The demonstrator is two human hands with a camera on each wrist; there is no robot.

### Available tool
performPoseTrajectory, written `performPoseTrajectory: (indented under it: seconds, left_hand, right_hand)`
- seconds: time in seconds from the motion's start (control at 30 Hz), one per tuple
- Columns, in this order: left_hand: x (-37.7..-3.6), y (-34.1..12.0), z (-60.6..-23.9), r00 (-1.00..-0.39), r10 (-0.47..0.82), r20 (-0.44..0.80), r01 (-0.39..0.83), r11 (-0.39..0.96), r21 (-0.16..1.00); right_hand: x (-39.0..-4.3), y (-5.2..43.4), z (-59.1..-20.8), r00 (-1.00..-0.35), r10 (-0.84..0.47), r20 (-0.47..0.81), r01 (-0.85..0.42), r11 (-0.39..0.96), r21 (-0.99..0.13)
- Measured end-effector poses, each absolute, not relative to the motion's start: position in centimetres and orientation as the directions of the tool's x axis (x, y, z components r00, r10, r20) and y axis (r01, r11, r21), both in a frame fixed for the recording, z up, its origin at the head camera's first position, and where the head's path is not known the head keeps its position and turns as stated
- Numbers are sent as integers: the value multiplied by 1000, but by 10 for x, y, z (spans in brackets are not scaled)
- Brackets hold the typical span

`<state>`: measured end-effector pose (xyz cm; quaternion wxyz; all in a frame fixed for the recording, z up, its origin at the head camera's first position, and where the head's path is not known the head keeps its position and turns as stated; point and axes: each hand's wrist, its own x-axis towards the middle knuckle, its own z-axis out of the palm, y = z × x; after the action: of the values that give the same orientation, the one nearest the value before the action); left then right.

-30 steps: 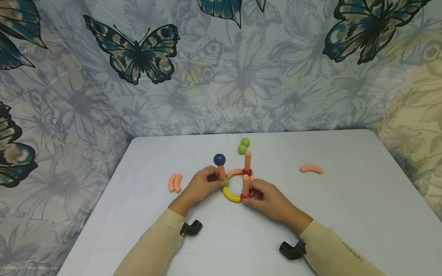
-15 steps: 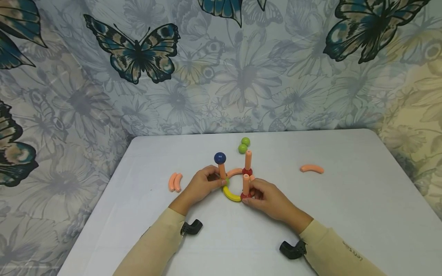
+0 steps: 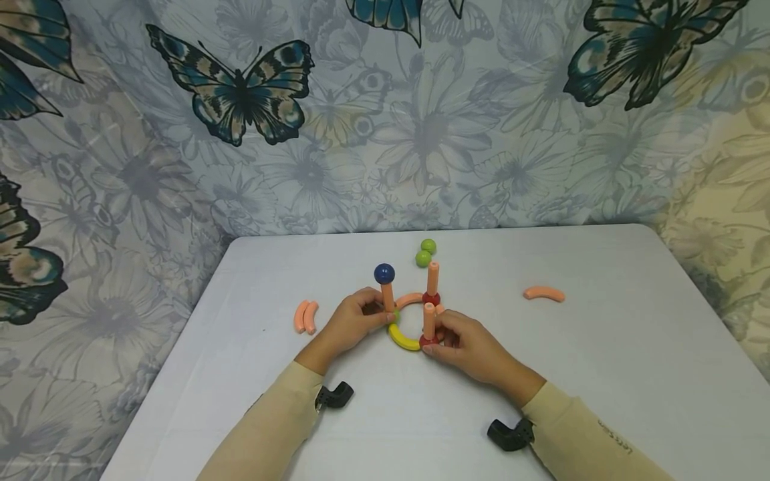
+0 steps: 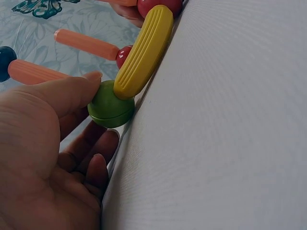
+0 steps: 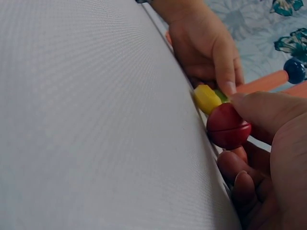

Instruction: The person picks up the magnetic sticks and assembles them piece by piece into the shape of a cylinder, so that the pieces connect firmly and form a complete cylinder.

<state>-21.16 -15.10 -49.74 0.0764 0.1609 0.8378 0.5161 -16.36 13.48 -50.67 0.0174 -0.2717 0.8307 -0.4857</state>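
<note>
A ring of curved rods and balls lies on the table between both hands. My left hand (image 3: 359,318) pinches its green ball (image 4: 111,105) with thumb and fingers. From that ball an orange rod (image 3: 388,296) rises, topped by a blue ball (image 3: 384,273). A yellow curved rod (image 3: 403,339) joins the green ball to a red ball (image 5: 228,125), which my right hand (image 3: 471,344) grips. Upright on this red ball stands another orange rod (image 3: 429,321). At the ring's far side, a second red ball (image 3: 430,298) bears an upright orange rod (image 3: 433,277). My right fingers partly hide the ring's right side.
Two loose green balls (image 3: 426,252) sit behind the ring. A pair of orange curved rods (image 3: 305,316) lies to the left, and a single orange curved rod (image 3: 544,294) to the right. The white table (image 3: 601,374) meets a butterfly-patterned wall covering (image 3: 430,153) at the back.
</note>
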Motion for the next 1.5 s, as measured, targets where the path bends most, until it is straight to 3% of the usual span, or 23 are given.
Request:
performPoseTrajectory:
  seconds: [0.77,1.03,1.23,1.5]
  left_hand:
    - [-213,-153,-497,-937,348,35,188,417,889]
    - [-214,-153,-499,-935,352,33,193,431,881]
    - [-216,-154,-499,-936,352,35,195,429,882]
    - [-216,-154,-502,-935,354,34,190,418,888]
  right_hand:
    - [-171,144,-483,-817,-419,397,-521,240,-819]
    - [-187,168,-461,-797,-355,489,-551,97,-829]
    - [-213,177,-457,-878,-265,398,-433,87,-897]
    - [-265,162,-470,-971,-183,151,-196,257,-946]
